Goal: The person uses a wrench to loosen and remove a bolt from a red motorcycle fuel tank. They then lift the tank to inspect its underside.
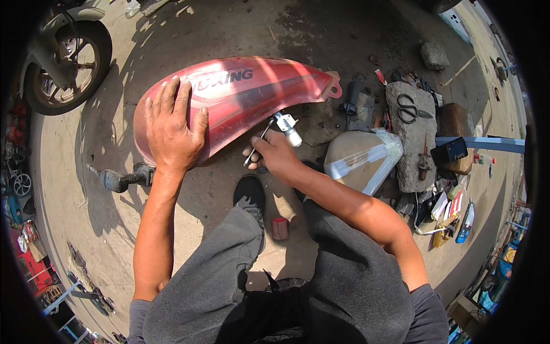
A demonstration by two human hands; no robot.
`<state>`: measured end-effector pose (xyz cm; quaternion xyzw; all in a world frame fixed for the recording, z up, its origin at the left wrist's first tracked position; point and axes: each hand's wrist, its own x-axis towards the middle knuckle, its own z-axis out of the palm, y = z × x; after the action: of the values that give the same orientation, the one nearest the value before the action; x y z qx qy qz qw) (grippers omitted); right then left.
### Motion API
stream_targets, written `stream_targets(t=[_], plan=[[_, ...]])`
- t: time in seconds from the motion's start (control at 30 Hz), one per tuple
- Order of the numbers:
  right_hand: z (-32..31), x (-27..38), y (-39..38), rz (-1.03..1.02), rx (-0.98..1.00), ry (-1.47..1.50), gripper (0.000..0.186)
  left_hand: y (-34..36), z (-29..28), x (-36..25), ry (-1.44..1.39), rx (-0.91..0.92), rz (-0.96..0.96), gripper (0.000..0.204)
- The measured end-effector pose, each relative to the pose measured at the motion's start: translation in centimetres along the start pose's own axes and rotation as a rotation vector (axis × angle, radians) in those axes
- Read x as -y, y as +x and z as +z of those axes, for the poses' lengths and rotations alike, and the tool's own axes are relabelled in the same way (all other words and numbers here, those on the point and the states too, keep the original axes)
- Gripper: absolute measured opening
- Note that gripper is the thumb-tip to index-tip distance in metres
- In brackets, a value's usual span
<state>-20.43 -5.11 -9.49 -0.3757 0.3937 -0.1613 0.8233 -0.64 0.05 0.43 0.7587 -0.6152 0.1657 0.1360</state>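
A red fuel tank with dark lettering and stripes lies across the upper middle of the view. My left hand lies spread on its left part, fingers apart, pressing against the surface. Just below the tank's lower edge, my right hand grips a silver wrench, held at a slant. The wrench's upper end meets or is very near a small metal-and-white valve on the underside edge of the tank; whether it is seated on it I cannot tell. Part of the wrench is hidden by my fingers.
A motorcycle wheel stands top left, a power tool below the tank. Right are a taped tan seat-shaped piece, a stone block with scissors and assorted tools. A small red object sits between my feet.
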Motion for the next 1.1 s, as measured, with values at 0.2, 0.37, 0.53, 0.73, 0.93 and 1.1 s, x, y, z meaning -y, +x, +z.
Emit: stream_targets(t=[0.2,0.37,0.53,0.73,0.93,1.1], plan=[[-0.4,2.0,-0.4,0.154,0.196,0.455,0.022,-0.1,0.1,0.0,-0.009,0.002,-0.006,0.053],[-0.7,2.2,-1.2,0.173,0.318,0.682,0.017,-0.1,0.1,0.2,-0.003,0.003,-0.003,0.053],[0.0,0.7,-1.3,0.138,0.144,0.303,0.019,0.0,0.2,0.0,-0.01,0.007,-0.004,0.054],[0.6,-0.1,-0.2,0.033,-0.009,0.053,0.018,-0.1,0.1,0.1,-0.001,0.004,-0.003,0.054],[0.5,-0.1,0.1,0.001,-0.025,0.023,0.017,-0.1,0.1,-0.1,-0.002,0.006,-0.005,0.054],[-0.2,2.7,-0.9,0.134,0.237,0.528,0.02,-0.1,0.0,0.0,-0.001,0.002,-0.007,0.053]])
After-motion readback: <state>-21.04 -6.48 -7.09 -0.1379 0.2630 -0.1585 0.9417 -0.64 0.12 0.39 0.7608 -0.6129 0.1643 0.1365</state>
